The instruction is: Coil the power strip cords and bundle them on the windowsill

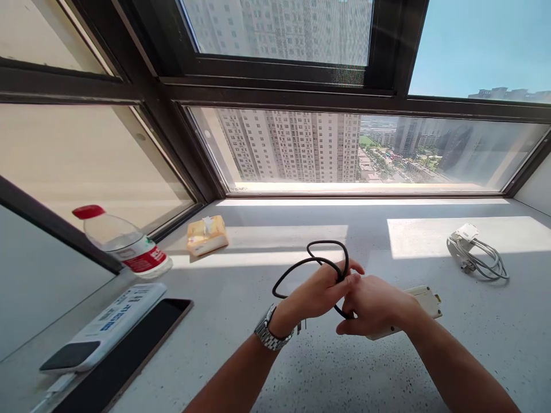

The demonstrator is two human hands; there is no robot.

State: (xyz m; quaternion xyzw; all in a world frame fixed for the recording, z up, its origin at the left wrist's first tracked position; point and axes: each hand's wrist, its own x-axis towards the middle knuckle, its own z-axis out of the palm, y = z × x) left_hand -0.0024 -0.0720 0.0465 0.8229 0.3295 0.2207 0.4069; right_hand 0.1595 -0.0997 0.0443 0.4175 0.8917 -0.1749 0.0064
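Note:
A black cable [328,241] is gathered in loops at the middle of the sill. My left hand [316,293], with a metal watch [267,331] on its wrist, is closed around the loops. My right hand [377,303] is just to its right, its fingers closed on a lower stretch of the same cable; the two hands touch or nearly touch. Small metal prongs [299,327] show beneath my left wrist, probably the plug end. Partly hidden under my right hand and wrist lies a flat off-white device [426,301], which looks like a power strip.
At left a red-capped plastic bottle [144,257] leans by the window frame, near a tissue pack [207,235]. Below it are a white power bank [109,321] with a cable plugged in and a dark tablet [142,350]. A coiled grey-white cable [482,258] lies at far right.

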